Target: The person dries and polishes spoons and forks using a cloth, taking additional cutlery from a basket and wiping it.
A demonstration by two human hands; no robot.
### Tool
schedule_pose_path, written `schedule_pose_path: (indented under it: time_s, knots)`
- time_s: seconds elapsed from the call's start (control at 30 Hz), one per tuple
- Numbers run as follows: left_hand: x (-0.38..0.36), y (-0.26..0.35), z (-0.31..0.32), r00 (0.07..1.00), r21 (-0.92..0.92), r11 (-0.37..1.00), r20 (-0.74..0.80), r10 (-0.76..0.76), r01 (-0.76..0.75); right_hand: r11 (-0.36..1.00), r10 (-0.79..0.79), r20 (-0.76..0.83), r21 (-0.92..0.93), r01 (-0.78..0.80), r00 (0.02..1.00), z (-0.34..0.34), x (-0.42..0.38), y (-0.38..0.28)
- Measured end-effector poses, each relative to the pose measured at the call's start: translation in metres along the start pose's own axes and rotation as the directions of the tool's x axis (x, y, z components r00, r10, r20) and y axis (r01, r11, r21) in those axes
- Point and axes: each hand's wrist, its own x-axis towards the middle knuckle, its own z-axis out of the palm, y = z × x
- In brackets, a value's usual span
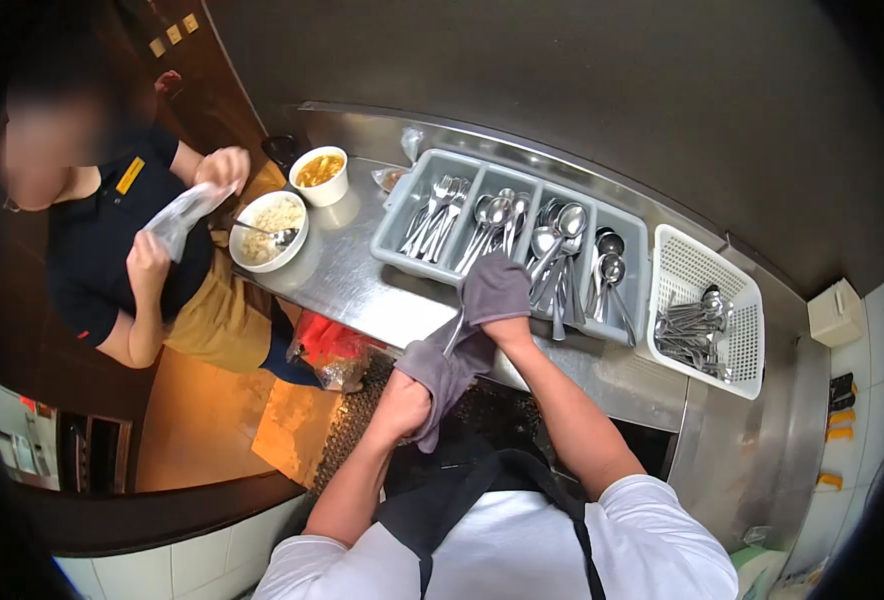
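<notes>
A purple-grey cloth [469, 358] is bunched between my two hands at the counter's front edge. My left hand [408, 400] is closed round its lower part, and my right hand [505, 325] is closed on its upper part, mostly covered by it. Between them a thin piece of metal cutlery [454, 333] shows, its ends wrapped in the cloth. Just beyond is a grey divided tray [392, 228] with forks [439, 215] in the left compartment and spoons [495, 214] in others. To its right, a white perforated basket [669, 262] holds a pile of cutlery [693, 325].
A co-worker in a dark shirt [112, 235] stands at the left, holding a clear plastic bag [181, 215]. On the counter [362, 290] are a bowl of rice [271, 218] and a cup of yellow food [320, 170]. A red bag [330, 340] hangs below the edge.
</notes>
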Motion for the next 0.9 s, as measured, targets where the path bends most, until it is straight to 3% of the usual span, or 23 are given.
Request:
schedule_pose_path:
  time_s: [0.03,0.07,0.1,0.13,0.17,0.2,0.23,0.27,0.3,0.33,0.37,0.4,0.43,0.47,0.5,0.6,0.67,0.73,0.77,0.8,0.87,0.9]
  knots:
    - [0.002,0.014,0.006,0.990,0.167,0.976,0.018,0.141,-0.142,0.978,0.135,-0.028,0.162,-0.129,0.990,-0.002,0.002,-0.006]
    - [0.007,0.014,0.004,0.993,0.219,0.969,0.058,0.103,-0.114,0.914,0.268,-0.032,0.323,-0.244,0.963,-0.002,0.003,-0.014]
    - [0.013,0.011,-0.001,0.993,0.271,0.958,0.096,0.065,-0.088,0.915,0.359,0.248,0.095,-0.391,0.900,-0.006,0.007,-0.017]
    - [0.016,0.009,-0.003,0.991,0.323,0.944,0.130,0.026,-0.067,0.877,0.472,0.477,-0.166,-0.451,0.742,-0.043,0.047,-0.048]
    - [0.015,0.006,-0.003,0.991,0.319,0.946,0.130,0.025,-0.066,0.804,0.593,0.622,-0.423,-0.418,0.512,-0.064,0.068,-0.065]
    - [0.014,0.003,-0.001,0.991,0.316,0.946,0.133,0.026,-0.067,0.885,0.453,0.503,-0.351,-0.305,0.735,-0.060,0.061,-0.054]
    - [0.014,0.000,0.003,0.990,0.312,0.948,0.137,0.026,-0.068,0.938,0.272,0.349,-0.306,-0.165,0.897,-0.051,0.044,-0.029]
    - [0.015,-0.002,0.008,0.990,0.281,0.953,0.112,0.083,-0.112,0.957,0.066,0.173,-0.288,-0.013,0.983,-0.034,0.025,-0.004]
    - [0.014,-0.005,0.015,0.987,0.252,0.955,0.087,0.137,-0.155,0.953,0.289,0.112,0.065,-0.297,0.951,-0.019,0.015,0.005]
    - [0.014,-0.007,0.020,0.980,0.225,0.954,0.061,0.191,-0.200,0.767,0.497,0.044,0.445,-0.462,0.867,-0.013,0.016,0.004]
    - [0.018,0.002,0.023,0.995,0.157,0.984,0.067,0.075,-0.085,0.453,0.664,0.168,0.685,-0.571,0.729,-0.008,0.013,-0.001]
    - [0.024,-0.001,0.020,0.992,0.204,0.972,0.086,0.097,-0.113,0.070,0.744,0.340,0.816,-0.573,0.575,-0.006,0.011,-0.002]
    - [0.032,-0.009,0.015,0.988,0.248,0.958,0.103,0.119,-0.141,0.447,0.634,0.257,0.648,-0.617,0.729,0.003,-0.003,0.001]
    - [0.038,-0.015,0.013,0.983,0.290,0.942,0.117,0.138,-0.167,0.809,0.490,0.159,0.283,-0.515,0.857,0.011,-0.016,0.005]
    - [0.039,-0.006,0.019,0.990,0.344,0.929,0.071,0.119,-0.136,0.943,0.332,0.058,-0.063,-0.328,0.942,0.012,-0.022,0.001]
    - [0.049,-0.006,0.035,0.994,0.109,0.988,-0.011,0.111,-0.109,0.804,0.373,0.251,0.393,-0.446,0.893,-0.016,-0.019,-0.014]
    - [0.075,-0.023,0.034,0.990,0.067,0.990,-0.057,0.125,-0.121,0.806,0.349,0.257,0.408,-0.429,0.901,-0.028,-0.019,-0.021]
    - [0.100,-0.019,0.044,0.971,-0.398,0.908,-0.134,-0.198,0.130,0.944,0.284,0.154,0.127,-0.304,0.946,-0.042,-0.027,-0.021]
    - [0.116,-0.007,0.046,0.953,-0.430,0.857,0.028,-0.302,0.284,0.799,0.440,0.306,0.295,-0.524,0.844,-0.050,-0.037,-0.023]
    - [0.127,0.000,0.043,0.901,-0.434,0.790,0.190,-0.391,0.434,0.783,0.440,0.334,0.312,-0.538,0.834,-0.057,-0.039,-0.025]
    - [0.151,-0.023,0.031,0.888,-0.402,0.801,0.321,-0.329,0.443,0.746,0.437,0.391,0.346,-0.569,0.811,-0.070,-0.039,-0.027]
    - [0.150,-0.033,0.023,0.900,-0.389,0.825,0.317,-0.298,0.410,0.825,0.366,0.272,0.349,-0.446,0.890,-0.065,-0.057,-0.021]
